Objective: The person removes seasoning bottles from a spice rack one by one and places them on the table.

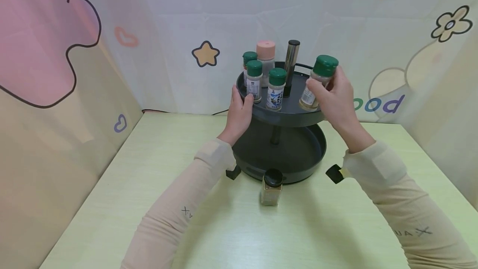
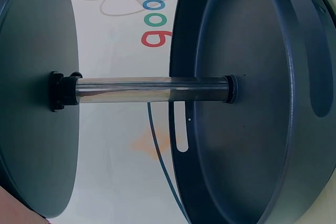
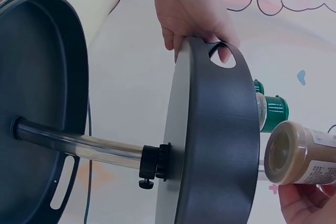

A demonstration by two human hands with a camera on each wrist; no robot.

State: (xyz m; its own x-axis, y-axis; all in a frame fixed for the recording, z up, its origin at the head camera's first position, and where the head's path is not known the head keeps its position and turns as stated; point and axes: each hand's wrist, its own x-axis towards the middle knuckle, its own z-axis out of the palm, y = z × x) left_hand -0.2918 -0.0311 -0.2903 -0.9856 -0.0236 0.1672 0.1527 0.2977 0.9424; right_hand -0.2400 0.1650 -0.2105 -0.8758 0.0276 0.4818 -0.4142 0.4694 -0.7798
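A two-tier dark rack stands on the table, with an upper tray above a lower tray on a metal post. My left hand grips the upper tray's left rim; the right wrist view shows its fingertips through the oval handle hole. My right hand holds a green-capped seasoning bottle, slightly tilted, over the right part of the upper tray. Its brownish base faces the right wrist camera. On the upper tray stand several other bottles, including a green-capped shaker and a pink-capped bottle.
A black-capped square jar stands on the table just before the lower tray. The metal post's black-topped upper end rises from the upper tray. Behind the rack hangs a patterned curtain, and a thin cable runs along the back edge.
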